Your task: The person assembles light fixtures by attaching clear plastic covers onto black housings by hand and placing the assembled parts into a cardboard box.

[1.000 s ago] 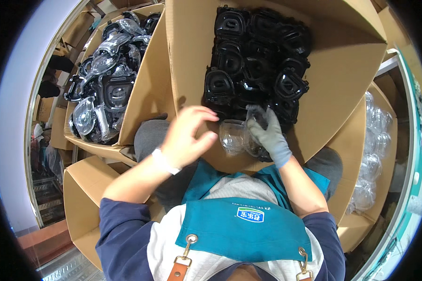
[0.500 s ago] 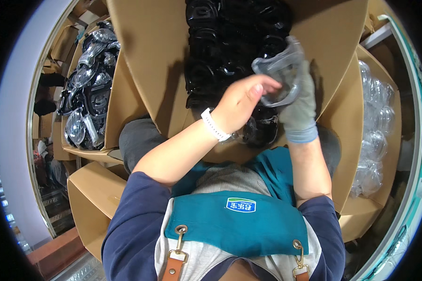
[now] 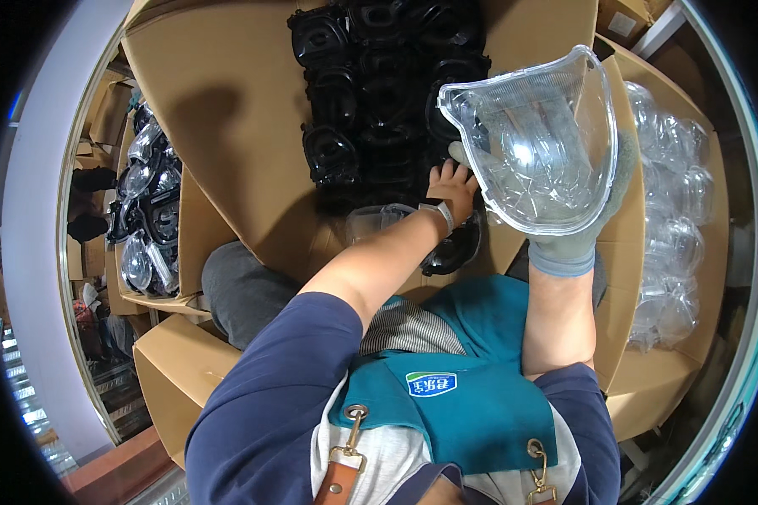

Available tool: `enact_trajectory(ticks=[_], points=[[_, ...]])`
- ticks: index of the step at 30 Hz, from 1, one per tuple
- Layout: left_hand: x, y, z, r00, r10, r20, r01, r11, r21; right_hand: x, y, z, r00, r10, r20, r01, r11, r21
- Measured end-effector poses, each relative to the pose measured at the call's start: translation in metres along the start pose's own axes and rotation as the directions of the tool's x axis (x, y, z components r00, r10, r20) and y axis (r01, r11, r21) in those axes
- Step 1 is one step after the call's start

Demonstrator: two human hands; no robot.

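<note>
My right hand, in a grey glove, holds a clear plastic lens cover raised close to the camera. My bare left hand reaches into the middle cardboard box and touches the black plastic housings stacked there. A second clear cover lies near my left wrist, beside a black housing at the box's near edge.
A cardboard box at the right holds several clear covers. Another box at the left holds assembled black and clear parts. A lower carton sits by my left knee. Shelving runs along the far left.
My right hand has lifted the clear cover from the box's near edge up toward the camera. My left hand let go of it and reached down to the black housings.
</note>
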State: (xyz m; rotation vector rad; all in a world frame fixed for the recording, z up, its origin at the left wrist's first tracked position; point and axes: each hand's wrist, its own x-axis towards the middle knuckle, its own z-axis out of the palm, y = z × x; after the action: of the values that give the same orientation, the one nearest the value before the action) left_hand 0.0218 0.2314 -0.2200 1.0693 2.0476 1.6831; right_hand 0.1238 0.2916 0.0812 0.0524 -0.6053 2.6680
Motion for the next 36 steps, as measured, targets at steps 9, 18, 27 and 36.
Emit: enact_trajectory(ticks=[9,18,27,36], points=[[0.048,0.134,-0.106,0.943,-0.334,-0.003,0.316,0.894,-0.318,-0.005,-0.007,0.003,0.995,0.082,-0.050,-0.074,0.987,0.143],[0.004,0.261,-0.223,0.952,0.304,-0.027,-0.295,0.939,0.175,-0.018,0.062,-0.010,0.791,0.597,-0.134,-0.420,0.689,0.590],[-0.029,0.294,-0.229,0.981,0.044,0.190,-0.155,0.770,0.619,-0.005,0.048,0.007,0.975,-0.149,0.164,0.215,0.463,-0.860],[-0.041,0.286,-0.156,0.928,-0.319,0.191,0.290,0.302,-0.908,-0.014,0.064,-0.019,0.806,-0.164,0.568,0.587,0.337,-0.736]])
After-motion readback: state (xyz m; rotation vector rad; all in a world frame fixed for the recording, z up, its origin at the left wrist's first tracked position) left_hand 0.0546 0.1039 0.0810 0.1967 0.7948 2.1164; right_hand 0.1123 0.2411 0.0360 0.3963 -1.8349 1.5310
